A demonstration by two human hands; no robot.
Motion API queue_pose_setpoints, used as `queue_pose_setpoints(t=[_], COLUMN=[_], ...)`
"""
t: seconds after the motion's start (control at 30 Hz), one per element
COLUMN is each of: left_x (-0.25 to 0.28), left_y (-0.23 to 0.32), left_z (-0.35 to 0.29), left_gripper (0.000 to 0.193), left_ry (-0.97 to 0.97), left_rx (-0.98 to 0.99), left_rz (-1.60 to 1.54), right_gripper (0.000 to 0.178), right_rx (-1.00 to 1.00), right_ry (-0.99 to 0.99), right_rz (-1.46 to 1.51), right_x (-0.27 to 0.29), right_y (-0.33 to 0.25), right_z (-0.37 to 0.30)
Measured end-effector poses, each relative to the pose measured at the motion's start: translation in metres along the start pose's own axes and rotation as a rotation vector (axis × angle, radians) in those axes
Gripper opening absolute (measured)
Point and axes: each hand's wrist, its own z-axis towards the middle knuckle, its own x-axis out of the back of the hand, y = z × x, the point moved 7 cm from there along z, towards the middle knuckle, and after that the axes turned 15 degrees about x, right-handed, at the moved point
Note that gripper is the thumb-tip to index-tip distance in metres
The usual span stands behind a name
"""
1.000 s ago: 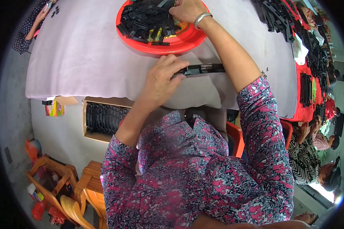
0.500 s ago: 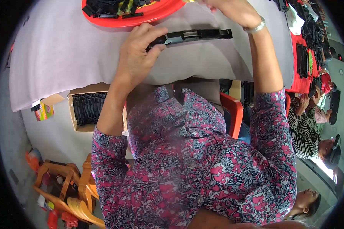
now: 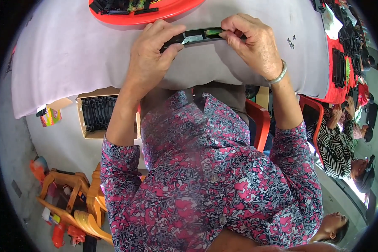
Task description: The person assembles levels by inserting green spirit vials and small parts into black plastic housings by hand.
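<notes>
A long, narrow black plastic strip (image 3: 194, 42) with recesses along it is held level above the cloth-covered table. My left hand (image 3: 152, 52) grips its left end between thumb and fingers. Closed over the right part of the strip is my right hand (image 3: 256, 44), wearing a bracelet. Its thumb and fingertips press beside a small greenish piece (image 3: 213, 32), which shows in one of the recesses. Those fingers hide the strip's right end in part. A pale patch lies in the recess near my left hand.
A red tray (image 3: 155, 17) of black parts sits at the table's far side. Tiny black bits (image 3: 291, 41) dot the grey cloth (image 3: 71, 54). Below left, a cardboard box (image 3: 80, 117) holds several black strips. Red chairs (image 3: 260, 126) and people at work are to the right.
My right hand has come down from beside the red tray to the strip. A greenish piece now shows in the recess. My left hand keeps its grip. Tiny black bits are now uncovered.
</notes>
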Motion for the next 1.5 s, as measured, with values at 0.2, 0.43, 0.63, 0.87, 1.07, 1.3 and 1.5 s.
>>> queue_pose_setpoints(t=[0.2,0.43,0.63,0.87,1.07,1.3,1.5], left_x=[0.002,0.001,0.000,0.000,0.003,-0.024,-0.050], left_y=[0.003,0.002,-0.001,0.000,0.012,0.045,0.048], left_z=[0.000,0.000,0.000,0.001,0.009,0.029,0.045], left_gripper=[0.037,0.038,0.038,0.039,0.034,0.028,0.019], left_ry=[0.001,-0.008,-0.006,-0.011,-0.114,-0.208,-0.153], left_rx=[0.002,0.022,0.018,0.043,0.005,-0.066,-0.196], left_rz=[0.018,-0.002,0.011,0.037,0.041,0.293,0.392], right_gripper=[0.011,0.010,0.003,0.028,0.045,0.044,0.037], right_rx=[-0.195,-0.248,-0.356,-0.327,-0.379,-0.454,-0.414], right_ry=[0.175,0.356,0.422,0.398,0.302,0.286,0.292], right_rz=[0.017,-0.090,-0.230,-0.356,-0.210,-0.096,-0.039], right_x=[-0.003,-0.009,-0.018,-0.027,-0.030,-0.035,-0.039], right_y=[-0.001,-0.009,-0.009,-0.042,-0.046,-0.043,-0.044], right_z=[-0.009,-0.021,-0.026,-0.033,-0.034,-0.038,-0.039])
